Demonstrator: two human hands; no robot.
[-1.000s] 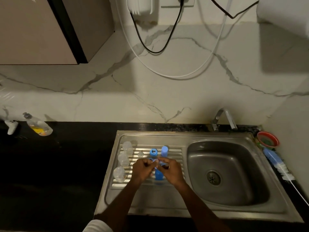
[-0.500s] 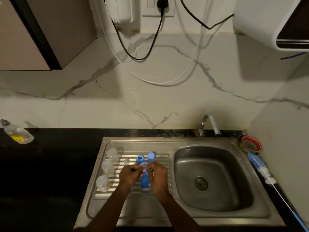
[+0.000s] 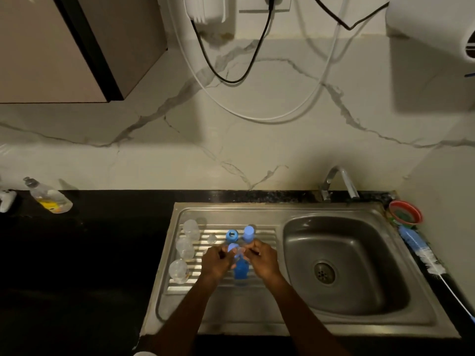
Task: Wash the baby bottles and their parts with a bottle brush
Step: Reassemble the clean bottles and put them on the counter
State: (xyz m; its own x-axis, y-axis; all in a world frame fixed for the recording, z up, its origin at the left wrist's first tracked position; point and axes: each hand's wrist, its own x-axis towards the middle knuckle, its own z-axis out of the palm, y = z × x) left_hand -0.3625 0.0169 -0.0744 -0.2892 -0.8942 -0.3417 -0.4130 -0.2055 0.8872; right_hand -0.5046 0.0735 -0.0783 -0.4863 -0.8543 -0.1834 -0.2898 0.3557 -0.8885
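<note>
Both hands over ribbed drainboard (image 3: 267, 236) of steel sink (image 3: 341, 322). Left hand (image 3: 215, 263) and right hand (image 3: 264, 260) meet, fingers curled, pinching a small light-blue bottle part (image 3: 233, 247) between them; exact piece too blurred to tell. Blue bottle (image 3: 241, 270) stands just below the hands. Behind them: blue ring cap (image 3: 231, 235), blue cap (image 3: 248, 232). Three clear bottles (image 3: 184, 249) line the drainboard's left edge. Bottle brush (image 3: 421, 254) lies on counter right of basin, near red bowl (image 3: 405, 213). Faucet (image 3: 339, 181) behind; soap bottle (image 3: 48, 197) far left.
</note>
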